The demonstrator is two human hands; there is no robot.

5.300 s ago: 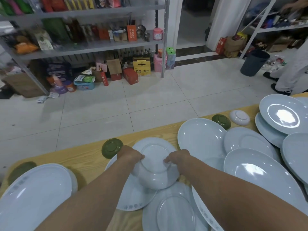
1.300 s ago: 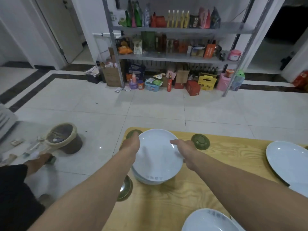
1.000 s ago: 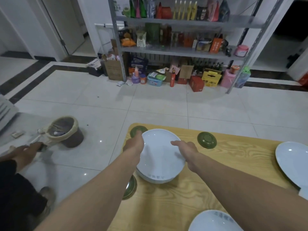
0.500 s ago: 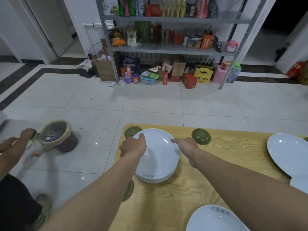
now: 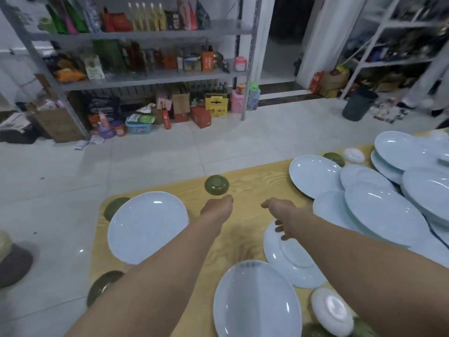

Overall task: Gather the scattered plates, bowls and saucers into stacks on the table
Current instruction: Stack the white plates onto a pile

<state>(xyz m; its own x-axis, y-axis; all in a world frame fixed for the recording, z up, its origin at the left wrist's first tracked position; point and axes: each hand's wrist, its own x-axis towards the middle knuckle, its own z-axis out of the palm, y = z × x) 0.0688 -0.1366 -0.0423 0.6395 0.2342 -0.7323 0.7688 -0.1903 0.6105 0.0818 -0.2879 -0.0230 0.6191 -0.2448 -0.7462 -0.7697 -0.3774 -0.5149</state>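
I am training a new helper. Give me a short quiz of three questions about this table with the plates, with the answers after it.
1. True or false: the left hand is holding a plate.
2. What colour is the small saucer that lies just beyond the left hand? A) white B) green C) red
3. Fill the gap: the white plate under the right hand lies ____ , because its foot ring faces up.

Key: 1 false; 2 B; 3 upside down.
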